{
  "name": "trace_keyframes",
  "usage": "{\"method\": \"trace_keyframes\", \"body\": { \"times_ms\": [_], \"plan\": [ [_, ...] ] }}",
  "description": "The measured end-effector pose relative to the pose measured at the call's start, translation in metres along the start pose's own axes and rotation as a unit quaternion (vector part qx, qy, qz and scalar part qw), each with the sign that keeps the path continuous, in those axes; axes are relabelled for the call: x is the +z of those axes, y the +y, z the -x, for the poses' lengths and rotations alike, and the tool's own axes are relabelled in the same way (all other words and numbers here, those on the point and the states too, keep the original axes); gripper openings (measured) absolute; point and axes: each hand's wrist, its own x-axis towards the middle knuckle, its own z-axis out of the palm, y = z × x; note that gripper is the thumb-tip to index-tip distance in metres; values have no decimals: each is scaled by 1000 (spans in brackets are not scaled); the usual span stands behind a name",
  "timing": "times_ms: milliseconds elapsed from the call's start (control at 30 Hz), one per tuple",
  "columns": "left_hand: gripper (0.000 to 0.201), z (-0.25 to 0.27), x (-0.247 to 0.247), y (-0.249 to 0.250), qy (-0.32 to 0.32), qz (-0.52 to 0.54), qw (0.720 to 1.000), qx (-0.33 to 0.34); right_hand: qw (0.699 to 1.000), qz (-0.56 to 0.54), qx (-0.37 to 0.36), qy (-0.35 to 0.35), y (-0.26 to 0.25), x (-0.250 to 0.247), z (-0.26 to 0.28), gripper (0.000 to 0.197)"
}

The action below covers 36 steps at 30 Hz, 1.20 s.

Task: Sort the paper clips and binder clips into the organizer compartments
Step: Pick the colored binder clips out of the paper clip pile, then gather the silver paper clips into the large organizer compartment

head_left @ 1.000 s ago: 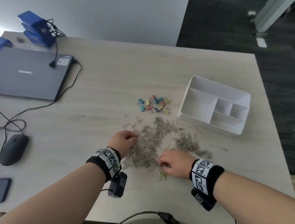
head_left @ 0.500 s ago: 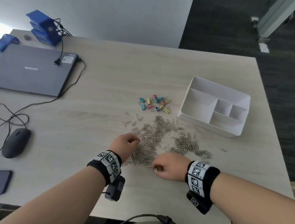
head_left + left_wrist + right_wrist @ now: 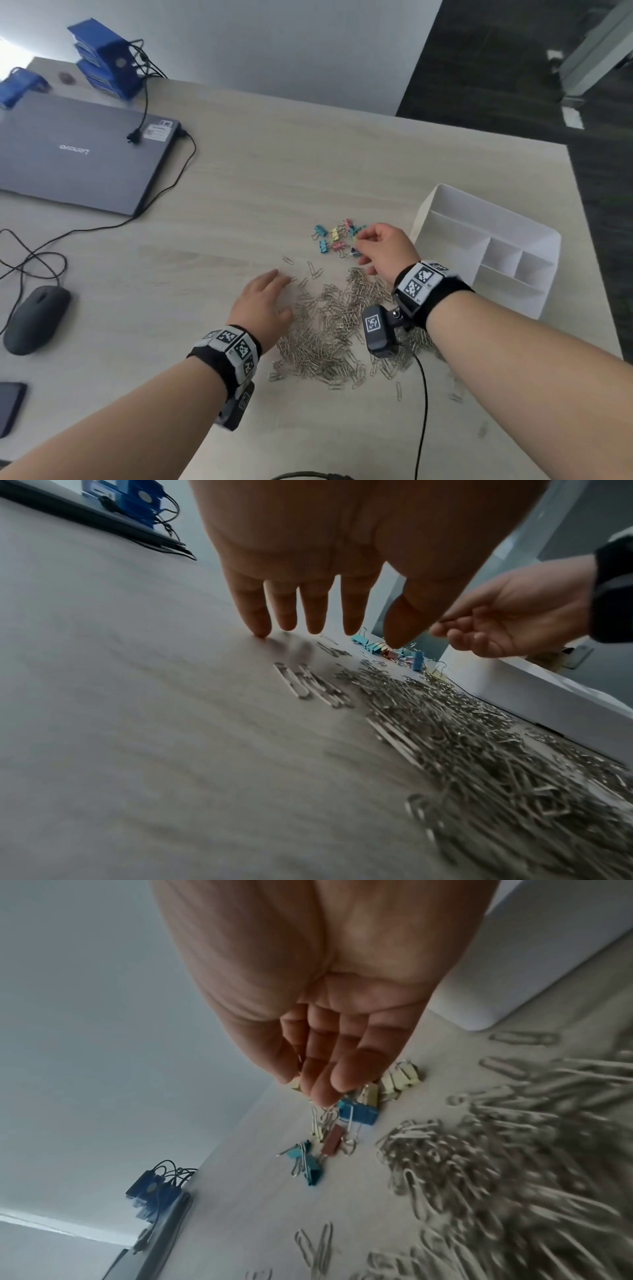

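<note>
Soft, even daylight, cool grey cast; bright patch at far left edge of head view. Faint, diffuse shadows under hands on surface [image 3: 239, 192]. Wide-angle bending at frame edges. Motion blur on paper clips [image 3: 514, 1164] in both wrist views; near palms large, soft-focused.

- A light wood-grain table [image 3: 260, 171] fills most of the scene; its far edge meets a plain pale grey wall [image 3: 274, 44].
- Right of the wall and beyond the table's right edge lies dark carpeted floor [image 3: 496, 68].
- At far right a pale upright panel or frame [image 3: 596, 51] stands on the floor, too blurred to identify.
- Bright light falls in at the far left corner [image 3: 5, 48], and the tabletop is evenly lit.
</note>
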Motion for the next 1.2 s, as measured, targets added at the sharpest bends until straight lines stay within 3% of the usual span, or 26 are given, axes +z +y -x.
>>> {"method": "trace_keyframes", "body": {
  "times_ms": [133,300,433,533,733,833,900,967,1100,1200],
  "plan": [
    [69,-14,-3,2,-34,-44,998,-2,1000,22,7,-9,-6,2,-10,7],
    [75,-35,-7,7,-49,-63,997,-1,999,43,-8,0,16,-10,13,15],
    [77,-46,-3,14,-60,-89,994,23,987,160,-23,0,62,-33,53,22],
    [77,-43,7,24,-63,-116,990,55,960,277,-40,3,95,-53,77,31],
    [85,-23,33,52,-101,-159,973,133,934,352,35,-46,122,-67,98,98],
    [98,-6,43,64,-128,-191,959,165,922,381,16,-76,126,-55,104,111],
    [112,4,46,69,-148,-243,942,178,911,403,-11,-93,128,-46,107,106],
    [116,11,45,72,-146,-300,924,188,904,414,-36,-99,130,-39,108,88],
    [99,12,39,81,-145,-320,919,180,913,390,-58,-103,134,-37,109,46],
    [82,12,40,86,-156,-297,928,164,918,377,-59,-109,137,-39,110,29]
  ]
}}
